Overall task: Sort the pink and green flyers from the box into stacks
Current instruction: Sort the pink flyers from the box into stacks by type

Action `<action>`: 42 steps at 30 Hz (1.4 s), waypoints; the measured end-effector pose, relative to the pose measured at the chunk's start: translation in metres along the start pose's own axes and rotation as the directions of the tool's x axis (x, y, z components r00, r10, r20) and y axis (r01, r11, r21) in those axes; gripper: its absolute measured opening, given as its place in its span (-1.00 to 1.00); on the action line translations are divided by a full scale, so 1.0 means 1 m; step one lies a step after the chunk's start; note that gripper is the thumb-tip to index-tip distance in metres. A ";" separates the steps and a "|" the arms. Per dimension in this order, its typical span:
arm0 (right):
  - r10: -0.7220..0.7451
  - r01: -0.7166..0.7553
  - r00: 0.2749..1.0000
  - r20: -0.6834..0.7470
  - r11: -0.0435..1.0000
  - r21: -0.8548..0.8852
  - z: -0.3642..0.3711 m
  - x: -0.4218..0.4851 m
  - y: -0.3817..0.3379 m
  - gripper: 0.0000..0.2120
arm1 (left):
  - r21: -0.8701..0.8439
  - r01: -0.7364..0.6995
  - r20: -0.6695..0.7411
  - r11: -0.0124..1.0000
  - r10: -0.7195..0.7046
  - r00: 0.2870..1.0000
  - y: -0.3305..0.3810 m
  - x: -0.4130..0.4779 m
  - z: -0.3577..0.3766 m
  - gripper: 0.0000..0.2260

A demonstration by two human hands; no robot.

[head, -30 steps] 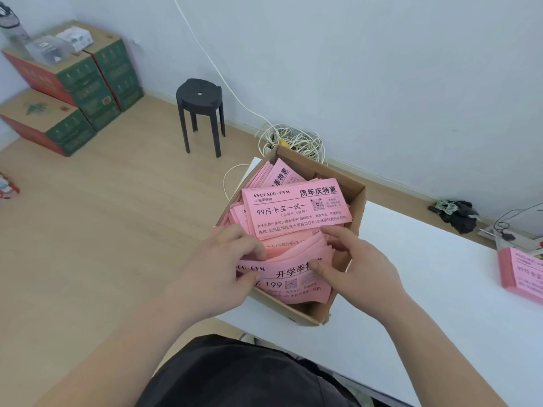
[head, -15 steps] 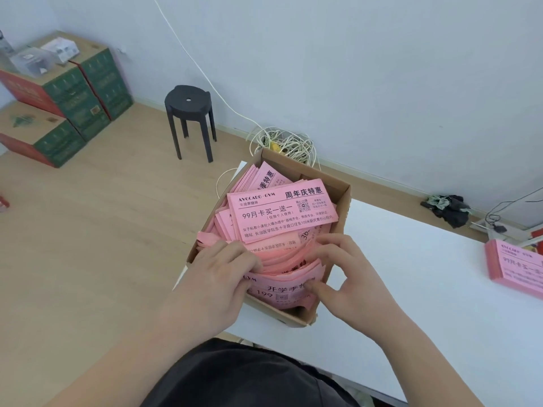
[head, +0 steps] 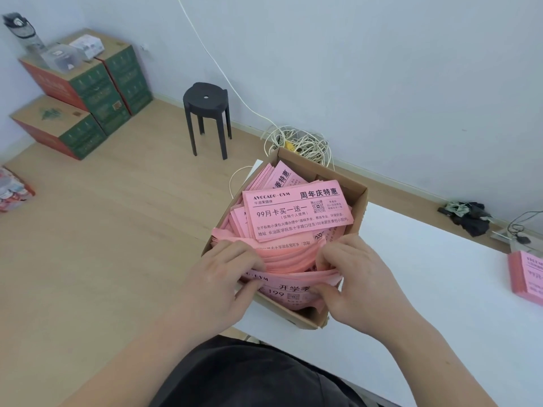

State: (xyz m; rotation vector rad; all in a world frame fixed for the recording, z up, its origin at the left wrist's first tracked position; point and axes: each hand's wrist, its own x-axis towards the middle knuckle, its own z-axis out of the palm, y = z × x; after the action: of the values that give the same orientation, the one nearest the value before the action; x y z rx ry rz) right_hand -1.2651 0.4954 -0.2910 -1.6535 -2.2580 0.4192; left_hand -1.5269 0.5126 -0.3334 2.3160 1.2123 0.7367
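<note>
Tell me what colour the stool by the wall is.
Black all over; the stool shows clearly in the head view.

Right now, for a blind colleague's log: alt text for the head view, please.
The left hand and right hand grip pink flyers in a box on a table. A pink stack sits far right; a black stool stands behind.

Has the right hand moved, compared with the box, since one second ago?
Yes, slightly: the right hand has drawn toward the near end of the box, its fingers now curled over the pink flyers.
</note>
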 end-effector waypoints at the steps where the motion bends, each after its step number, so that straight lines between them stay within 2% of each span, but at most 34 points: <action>1: -0.013 0.013 1.000 0.025 1.000 -0.011 -0.002 0.001 -0.002 -0.61 | -0.019 0.001 0.016 1.000 -0.001 1.000 -0.001 -0.002 -0.001 -0.78; 5: 0.012 -0.012 0.998 0.058 1.000 0.006 -0.003 0.008 -0.015 -0.64 | -0.009 0.001 0.026 1.000 -0.001 1.000 -0.012 0.002 -0.004 -0.71; 9: 0.021 -0.029 0.997 -0.076 0.994 -0.110 0.005 0.014 -0.023 -0.63 | 0.040 -0.016 -0.066 0.999 0.019 0.998 -0.014 0.004 -0.003 -0.78; 11: -0.006 -0.013 0.993 -0.118 0.987 -0.160 0.010 0.011 -0.024 -0.70 | 0.048 -0.041 -0.099 0.998 0.045 0.994 -0.008 0.000 -0.002 -0.84; 14: -0.022 0.002 0.994 -0.108 0.984 -0.181 0.013 0.007 -0.021 -0.71 | 0.027 -0.062 -0.054 0.998 0.064 0.997 -0.003 0.002 -0.001 -0.93; 17: 0.013 -0.020 0.996 -0.092 0.997 -0.069 0.002 0.008 -0.015 -0.69 | 0.032 -0.032 0.090 0.999 0.029 0.996 0.002 0.017 -0.015 -0.89; 19: 0.035 -0.028 0.995 -0.091 0.996 0.086 -0.014 0.010 -0.014 -0.70 | 0.032 0.006 0.161 0.999 -0.012 0.987 0.013 0.031 -0.032 -0.88; 22: 0.228 -0.193 0.971 -0.071 0.924 0.330 -0.041 0.008 -0.014 -0.67 | 0.005 0.102 0.201 0.995 -0.101 0.974 0.032 0.055 -0.053 -0.85; 25: 0.414 -0.287 0.906 -0.091 0.757 0.587 -0.062 -0.001 -0.007 -0.57 | -0.029 0.124 0.213 0.992 -0.115 0.970 0.059 0.084 -0.061 -0.82; 28: 0.555 -0.253 0.822 -0.128 0.557 0.791 -0.084 -0.020 0.013 -0.51 | -0.224 0.224 0.285 0.948 -0.156 0.946 0.092 0.116 -0.046 -0.83; 30: 0.601 -0.301 0.787 -0.142 0.574 0.761 -0.092 -0.040 0.039 -0.51 | -0.316 0.269 0.368 0.910 -0.145 0.919 0.117 0.134 -0.023 -0.83; 33: 0.695 -0.464 0.704 -0.144 0.605 0.647 -0.091 -0.076 0.085 -0.49 | -0.177 0.242 0.510 0.954 -0.121 0.852 0.144 0.152 0.030 -0.79; 35: 0.776 -0.540 0.617 -0.132 0.539 0.646 -0.081 -0.104 0.114 -0.48 | -0.039 0.208 0.596 0.977 -0.145 0.790 0.152 0.153 0.072 -0.78; 37: 0.841 -0.600 0.533 -0.091 0.452 0.660 -0.067 -0.134 0.139 -0.46 | 0.012 0.199 0.648 0.980 -0.159 0.745 0.157 0.149 0.116 -0.79; 39: 0.876 -0.669 0.477 -0.071 0.415 0.616 -0.049 -0.163 0.161 -0.43 | -0.004 0.230 0.657 0.973 -0.171 0.734 0.160 0.142 0.153 -0.76; 42: 0.894 -0.743 0.440 -0.081 0.413 0.526 -0.028 -0.195 0.182 -0.36 | -0.081 0.272 0.642 0.959 -0.159 0.750 0.165 0.132 0.193 -0.71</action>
State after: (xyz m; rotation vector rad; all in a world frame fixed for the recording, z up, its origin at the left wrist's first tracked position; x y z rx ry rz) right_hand -1.0409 0.3635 -0.3552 -2.2638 -0.7926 0.6896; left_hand -1.2407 0.5128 -0.3516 1.9757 1.0161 -0.0466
